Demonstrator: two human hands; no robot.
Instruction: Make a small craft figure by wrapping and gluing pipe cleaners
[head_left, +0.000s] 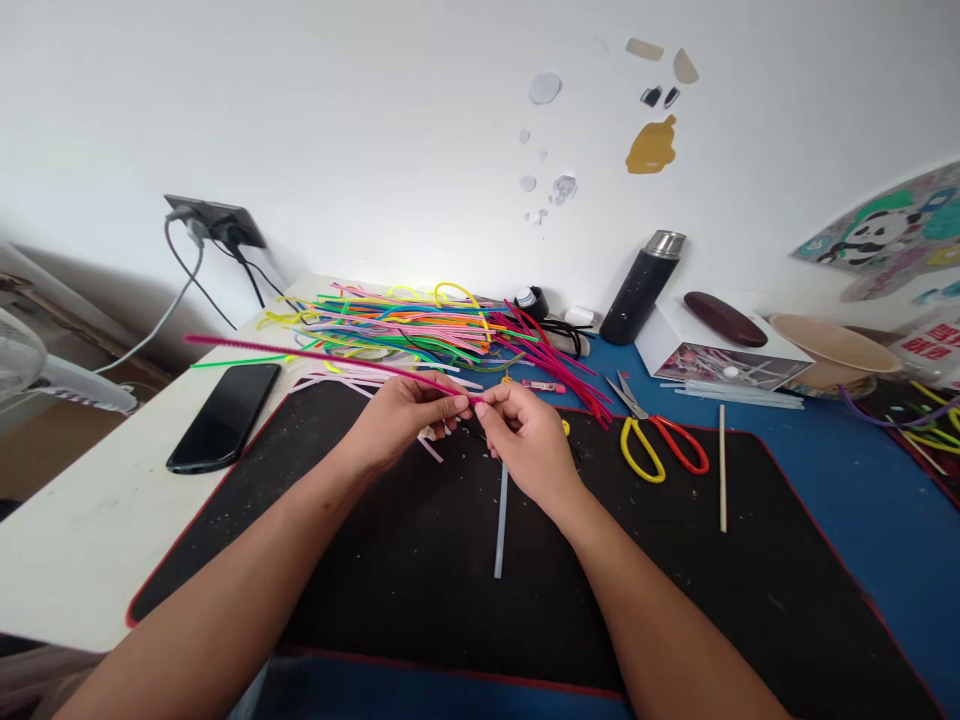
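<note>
A long magenta pipe cleaner (322, 354) runs from the upper left into my fingers above the black mat (420, 590). My left hand (405, 415) pinches it near its right end. Close beside it, my right hand (529, 435) pinches the same pipe cleaner at the tip, thumb against fingers. Below my right hand a translucent glue stick (501, 525) lies on the mat, its upper part hidden by the hand. Behind my hands spreads a pile of coloured pipe cleaners (405, 325), with a bunch of magenta ones (559, 360) at its right.
Scissors (649, 430) with yellow and red handles lie right of my hands, near a thin wooden stick (723, 468). A black phone (225, 418) rests at the left. A dark flask (643, 288) and a white box (712, 340) stand by the wall.
</note>
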